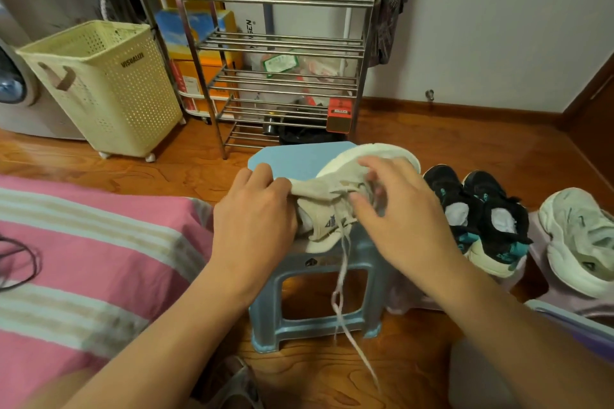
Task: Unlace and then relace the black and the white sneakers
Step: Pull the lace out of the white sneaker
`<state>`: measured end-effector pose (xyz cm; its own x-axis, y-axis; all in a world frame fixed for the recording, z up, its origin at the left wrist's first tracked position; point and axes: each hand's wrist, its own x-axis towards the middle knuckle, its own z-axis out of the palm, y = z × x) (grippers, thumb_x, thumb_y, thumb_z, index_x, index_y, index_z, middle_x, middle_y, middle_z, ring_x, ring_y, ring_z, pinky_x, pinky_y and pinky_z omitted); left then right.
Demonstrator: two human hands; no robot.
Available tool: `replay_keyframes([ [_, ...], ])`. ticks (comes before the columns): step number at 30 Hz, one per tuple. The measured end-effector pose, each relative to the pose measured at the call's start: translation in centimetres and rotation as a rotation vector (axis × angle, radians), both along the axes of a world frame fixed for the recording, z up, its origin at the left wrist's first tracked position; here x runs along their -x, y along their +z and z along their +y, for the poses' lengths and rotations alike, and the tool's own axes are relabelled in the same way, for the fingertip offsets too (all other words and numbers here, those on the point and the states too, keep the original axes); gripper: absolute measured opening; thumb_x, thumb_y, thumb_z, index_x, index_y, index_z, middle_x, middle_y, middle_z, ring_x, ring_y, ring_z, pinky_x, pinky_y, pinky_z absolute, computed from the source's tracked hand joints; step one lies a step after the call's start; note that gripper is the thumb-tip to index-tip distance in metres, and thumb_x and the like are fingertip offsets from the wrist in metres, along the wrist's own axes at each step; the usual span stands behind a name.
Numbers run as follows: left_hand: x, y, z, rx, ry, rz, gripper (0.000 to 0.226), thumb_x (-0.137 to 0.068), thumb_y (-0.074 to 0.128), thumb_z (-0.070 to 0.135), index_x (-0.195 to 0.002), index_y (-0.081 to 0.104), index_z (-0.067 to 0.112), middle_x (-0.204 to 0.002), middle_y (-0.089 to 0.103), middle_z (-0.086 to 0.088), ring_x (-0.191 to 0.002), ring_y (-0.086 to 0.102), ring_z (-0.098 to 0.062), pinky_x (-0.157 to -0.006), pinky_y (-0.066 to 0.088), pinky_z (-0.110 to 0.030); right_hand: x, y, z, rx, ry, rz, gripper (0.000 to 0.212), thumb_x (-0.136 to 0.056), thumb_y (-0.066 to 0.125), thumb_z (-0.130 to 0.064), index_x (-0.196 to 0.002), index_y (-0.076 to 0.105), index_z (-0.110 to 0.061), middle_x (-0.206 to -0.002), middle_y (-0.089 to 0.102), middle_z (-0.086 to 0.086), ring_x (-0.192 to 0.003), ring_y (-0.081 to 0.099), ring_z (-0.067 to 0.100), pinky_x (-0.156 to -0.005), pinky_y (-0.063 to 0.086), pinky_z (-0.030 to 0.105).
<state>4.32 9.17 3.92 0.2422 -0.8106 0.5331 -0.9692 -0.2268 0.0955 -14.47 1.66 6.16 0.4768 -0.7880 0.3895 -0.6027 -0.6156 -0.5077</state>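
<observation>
A person seated beside a pink striped bed (99,242) works on a white sneaker (335,183) lying tilted on its side atop a light blue plastic stool (292,159), its pale sole turned away toward the far wall. The left hand (255,209) grips the shoe's heel end, fingers (262,176) curled over the collar. The right hand (398,209) hovers over the lacing area with its fingers spread and loosely bent; motion blur makes it impossible to tell whether they pinch the lace. A loose white lace (342,289) trails from the eyelets down the front of the stool and onto the wooden floor (432,143). Just to the right of the stool, a pair of black sneakers (478,219) with teal accents stand side by side, toes pointing away, and beyond them a second white sneaker (581,242) rests on a lilac surface. Behind the stool stands a steel shoe rack (279,43) against the wall, with a cream perforated laundry basket (106,83) on wheels to its left.
</observation>
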Motion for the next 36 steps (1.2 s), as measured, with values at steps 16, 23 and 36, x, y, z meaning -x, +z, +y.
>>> replay_keyframes([
  [16, 0.6, 0.1, -0.5, -0.103, -0.175, 0.045, 0.041, -0.088, 0.032, 0.025, -0.108, 0.066, 0.016, -0.076, 0.065, -0.002, -0.062, 0.060, -0.027, -0.049, 0.040, -0.032, 1.0, 1.0, -2.8, 0.029, -0.110, -0.077, 0.027, -0.100, 0.053, -0.022, -0.126, 0.062, -0.027, -0.120, 0.053, -0.010, -0.117, 0.046, 0.009, -0.095, 0.040, 0.029],
  [23, 0.6, 0.3, -0.1, -0.179, -0.250, 0.022, 0.021, -0.090, 0.052, 0.026, -0.106, 0.063, 0.018, -0.087, 0.069, -0.002, -0.075, 0.065, -0.027, -0.059, 0.039, -0.031, 0.3, -0.7, -3.1, 0.313, 0.241, 0.089, 0.007, -0.089, 0.072, -0.010, -0.092, 0.078, -0.012, -0.085, 0.068, 0.001, -0.086, 0.056, 0.023, -0.074, 0.049, 0.037],
  [36, 0.7, 0.9, -0.4, -0.122, -0.267, 0.060, 0.037, -0.090, 0.038, 0.028, -0.117, 0.061, 0.020, -0.084, 0.068, -0.002, -0.073, 0.064, -0.029, -0.051, 0.047, -0.036, -0.2, -0.5, -3.5, 0.259, 0.310, 0.137, 0.021, -0.094, 0.068, -0.015, -0.113, 0.076, -0.015, -0.101, 0.070, 0.000, -0.102, 0.054, 0.022, -0.087, 0.047, 0.038],
])
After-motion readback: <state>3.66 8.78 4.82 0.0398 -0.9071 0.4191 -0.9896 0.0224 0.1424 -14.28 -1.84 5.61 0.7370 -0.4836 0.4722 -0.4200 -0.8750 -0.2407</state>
